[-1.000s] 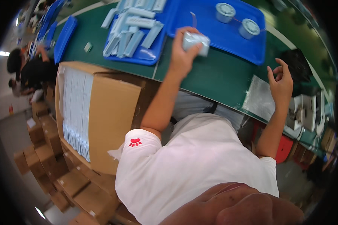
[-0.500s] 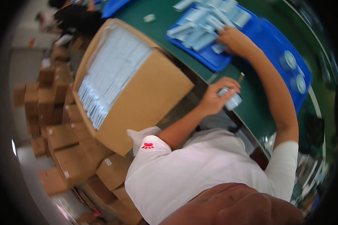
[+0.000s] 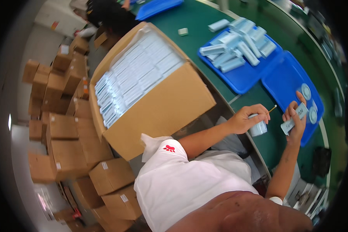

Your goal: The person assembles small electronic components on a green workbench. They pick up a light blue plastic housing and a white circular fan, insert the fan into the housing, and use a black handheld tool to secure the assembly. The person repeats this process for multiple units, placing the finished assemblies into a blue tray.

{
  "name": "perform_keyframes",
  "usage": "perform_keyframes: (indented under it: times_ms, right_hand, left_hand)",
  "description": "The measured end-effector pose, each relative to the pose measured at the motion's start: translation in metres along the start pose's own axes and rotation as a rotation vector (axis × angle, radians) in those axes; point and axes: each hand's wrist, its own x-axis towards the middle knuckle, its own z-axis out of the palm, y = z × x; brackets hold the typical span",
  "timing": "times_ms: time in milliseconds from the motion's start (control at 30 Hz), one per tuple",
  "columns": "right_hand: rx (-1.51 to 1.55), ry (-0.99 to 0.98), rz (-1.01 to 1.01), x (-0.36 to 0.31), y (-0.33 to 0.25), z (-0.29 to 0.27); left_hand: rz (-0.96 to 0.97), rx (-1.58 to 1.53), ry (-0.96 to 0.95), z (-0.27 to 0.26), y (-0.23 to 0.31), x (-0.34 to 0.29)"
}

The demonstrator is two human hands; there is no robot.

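My left hand point(image 3: 251, 119) is closed around a pale, rounded piece that looks like a roll of clear stickers point(image 3: 258, 128). A thin yellowish stick with a light tip point(image 3: 273, 108) juts out past its fingers; what it is I cannot make out. In my right hand point(image 3: 296, 129) is a small pale-blue box point(image 3: 294, 119), tilted, printed side up, gripped between thumb and fingers. Beyond both hands, a blue tray point(image 3: 239, 86) bears a heap of similar pale-blue boxes point(image 3: 236, 45). Close to my right hand, a second blue tray point(image 3: 279, 75) has round clear rolls point(image 3: 312, 115) in it.
On my left stands a large open carton point(image 3: 162, 110) packed with rows of pale boxes point(image 3: 137, 69). Stacked brown cartons point(image 3: 67, 154) fill the floor beyond it. A small pale block point(image 3: 183, 31) lies on the green table point(image 3: 205, 71). A person in dark clothes point(image 3: 112, 17) is at the far left.
My right hand has left the heap, come back toward me, and now holds a pale-blue box. My left hand still grips the rounded piece. The whole view has shifted.
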Motion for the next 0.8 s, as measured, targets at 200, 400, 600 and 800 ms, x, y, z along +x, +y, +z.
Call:
perform_keyframes:
  times_ms: [200, 400, 600, 800]
  right_hand:
    - [0.442, 0.041, 0.043, -0.045, -0.017, -0.056]
    - [0.608, 0.136, -0.098, -0.05, -0.024, -0.065]
    - [0.817, 0.146, -0.029, -0.054, -0.015, -0.048]
    - [0.859, 0.134, -0.007, -0.06, -0.009, -0.043]
  left_hand:
    - [-0.058, 0.064, -0.191, 0.038, -0.01, 0.019]
    - [-0.147, 0.028, -0.268, 0.063, -0.006, 0.022]
    - [-0.125, 0.157, -0.289, 0.072, 0.001, 0.019]
    - [-0.137, 0.207, -0.302, 0.072, -0.004, 0.02]
